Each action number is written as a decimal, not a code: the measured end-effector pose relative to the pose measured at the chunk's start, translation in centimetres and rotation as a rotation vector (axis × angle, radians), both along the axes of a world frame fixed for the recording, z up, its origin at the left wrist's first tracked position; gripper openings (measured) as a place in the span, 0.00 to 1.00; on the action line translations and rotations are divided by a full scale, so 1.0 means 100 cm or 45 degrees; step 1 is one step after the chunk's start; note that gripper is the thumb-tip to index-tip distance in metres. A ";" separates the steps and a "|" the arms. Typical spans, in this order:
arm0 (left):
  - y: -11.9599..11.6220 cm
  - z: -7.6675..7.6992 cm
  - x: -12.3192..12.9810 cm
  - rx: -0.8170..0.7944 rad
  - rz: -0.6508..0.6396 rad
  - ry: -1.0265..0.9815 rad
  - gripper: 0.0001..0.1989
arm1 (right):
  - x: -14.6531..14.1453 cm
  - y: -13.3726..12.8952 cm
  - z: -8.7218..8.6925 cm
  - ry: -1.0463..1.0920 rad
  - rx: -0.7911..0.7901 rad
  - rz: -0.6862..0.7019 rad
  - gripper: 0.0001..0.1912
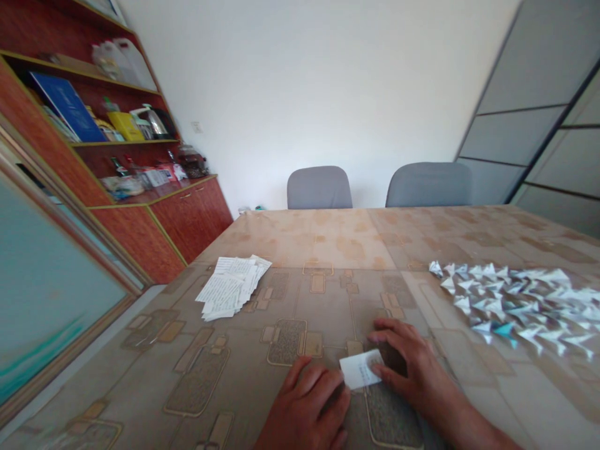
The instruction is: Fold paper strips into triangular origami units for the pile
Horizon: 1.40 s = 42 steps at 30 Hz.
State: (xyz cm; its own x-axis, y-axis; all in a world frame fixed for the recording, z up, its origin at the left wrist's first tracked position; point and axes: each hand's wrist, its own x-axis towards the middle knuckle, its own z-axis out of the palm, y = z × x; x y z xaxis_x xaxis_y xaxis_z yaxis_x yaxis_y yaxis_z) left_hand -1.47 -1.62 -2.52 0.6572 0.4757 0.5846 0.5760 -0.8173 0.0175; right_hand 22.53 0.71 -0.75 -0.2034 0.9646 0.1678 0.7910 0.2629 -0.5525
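A small white piece of paper [360, 370] with some print lies between my two hands, low in the view and right of the middle. My right hand [407, 362] holds its right edge, the thumb on top of the paper. Fingers bent, my left hand [310, 403] touches the paper's left edge near the fingertips. A loose pile of printed paper sheets [230, 286] rests on the table to the left. Several rows of small folded paper pieces [510, 300] stand on the right side, one of them partly teal.
The patterned tablecloth [300, 312] covers the table. Two grey chairs [319, 187] stand at its far edge. On the left are a red-brown cabinet [187, 215] with filled shelves and a glass sliding door [51, 300].
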 end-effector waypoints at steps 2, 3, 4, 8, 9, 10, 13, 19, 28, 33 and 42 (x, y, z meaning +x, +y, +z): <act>0.000 0.000 0.001 0.011 -0.005 0.005 0.10 | -0.001 -0.001 0.002 0.002 -0.001 0.018 0.12; -0.001 0.001 0.002 0.008 -0.004 0.006 0.10 | -0.002 -0.001 0.004 0.001 0.000 0.022 0.11; -0.001 0.002 0.002 0.004 -0.004 0.004 0.10 | -0.003 -0.001 0.005 -0.004 0.002 0.026 0.10; -0.003 0.006 0.005 -0.017 -0.008 0.004 0.09 | -0.006 -0.003 0.010 -0.035 0.041 0.039 0.09; -0.003 0.008 0.005 -0.021 -0.002 0.007 0.09 | -0.006 -0.004 0.011 -0.045 0.050 0.046 0.09; -0.003 0.009 0.006 -0.028 0.001 0.016 0.09 | -0.006 -0.004 0.012 -0.052 0.055 0.055 0.09; -0.003 0.012 0.007 -0.066 -0.037 0.078 0.09 | -0.005 -0.004 0.012 -0.059 0.034 0.098 0.05; -0.003 0.014 0.009 -0.160 -0.041 0.147 0.09 | -0.006 -0.002 0.009 -0.116 0.015 0.102 0.07; 0.000 0.018 0.019 -0.284 -0.030 0.263 0.17 | 0.002 0.001 0.010 -0.174 -0.009 0.115 0.06; 0.000 0.013 0.019 -0.157 -0.031 0.236 0.17 | 0.005 0.004 0.012 -0.223 -0.031 0.103 0.07; -0.002 0.012 0.021 -0.179 -0.014 0.214 0.15 | 0.000 0.004 0.013 -0.320 0.005 0.085 0.06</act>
State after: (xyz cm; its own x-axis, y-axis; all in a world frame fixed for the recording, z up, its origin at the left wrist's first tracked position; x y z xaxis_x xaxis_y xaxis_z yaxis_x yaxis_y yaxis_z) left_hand 0.61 -1.81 -1.30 0.7451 0.5375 0.3948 0.5718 -0.8196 0.0365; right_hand 22.55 1.06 0.57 -0.3027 0.9470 0.1076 0.8840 0.3211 -0.3396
